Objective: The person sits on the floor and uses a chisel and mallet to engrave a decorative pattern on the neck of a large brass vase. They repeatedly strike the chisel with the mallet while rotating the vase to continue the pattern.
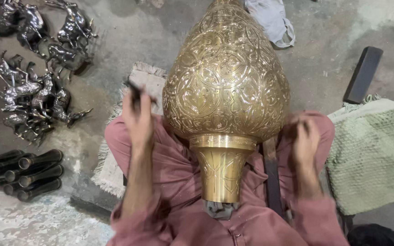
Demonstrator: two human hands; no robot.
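— Where does the brass vase point(226, 86) lie?
— On your lap, long axis running away from you, open neck nearest you.
— And your hands?
— Left hand point(137, 119) grips a thin dark tool point(135, 93); right hand point(305, 141) is blurred, its grip unclear.

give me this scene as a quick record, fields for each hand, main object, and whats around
main object: large engraved brass vase, lying across the person's lap, neck toward the body
left hand: left hand raised beside the vase, holding a thin dark tool; blurred
right hand: right hand raised on the other side of the vase, blurred; cannot tell if it holds anything
left of person: metal horse figurines, dark tubes, fringed mat
right of person: green cloth, dark bar
top: pale rag
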